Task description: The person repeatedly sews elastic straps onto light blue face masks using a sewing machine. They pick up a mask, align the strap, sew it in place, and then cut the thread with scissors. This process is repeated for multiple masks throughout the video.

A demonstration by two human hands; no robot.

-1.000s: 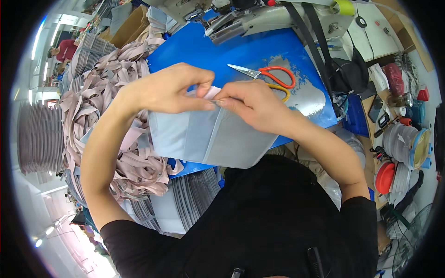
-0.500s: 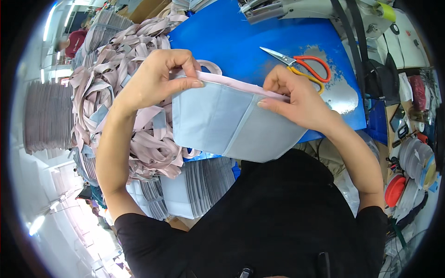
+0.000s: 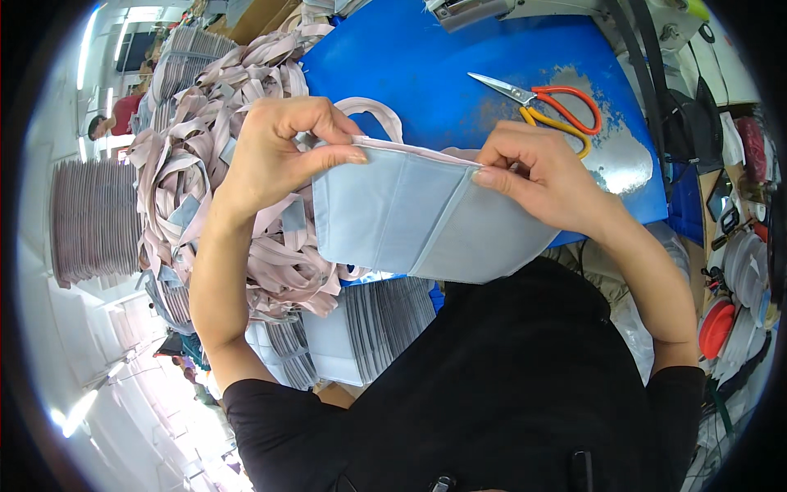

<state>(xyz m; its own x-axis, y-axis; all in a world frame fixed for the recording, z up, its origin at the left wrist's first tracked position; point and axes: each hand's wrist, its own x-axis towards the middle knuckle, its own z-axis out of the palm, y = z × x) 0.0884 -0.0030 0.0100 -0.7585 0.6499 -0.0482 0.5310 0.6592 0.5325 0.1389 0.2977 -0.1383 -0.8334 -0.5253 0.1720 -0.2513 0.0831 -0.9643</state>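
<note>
Across the workroom, a blue counter [image 3: 410, 61] with a worn patch spreads before you, red-and-yellow scissors [image 3: 528, 97] lying open on it beyond your right hand and a heap of pink strips [image 3: 270, 250] piled to your left. The pale blue-grey fabric panel [image 3: 381, 209] hangs between your hands, over the counter's near edge and just in front of your torso. Your left hand [image 3: 287, 152] pinches its upper left corner between thumb and fingers; your right hand [image 3: 541, 174] pinches the top edge by the upright seam. The panel looks light, with enough body to hang nearly flat yet soft enough to fold, and its smooth face may slip a little. It seems hard to damage; the edge close to the seams should give the firmest hold. Its back is hidden, as are most of your fingertips behind the edge. A pink band [image 3: 373, 104] loops up behind it, and you cannot tell where it attaches. The sewing machine [image 3: 469, 11] is cut off at the top.
</note>
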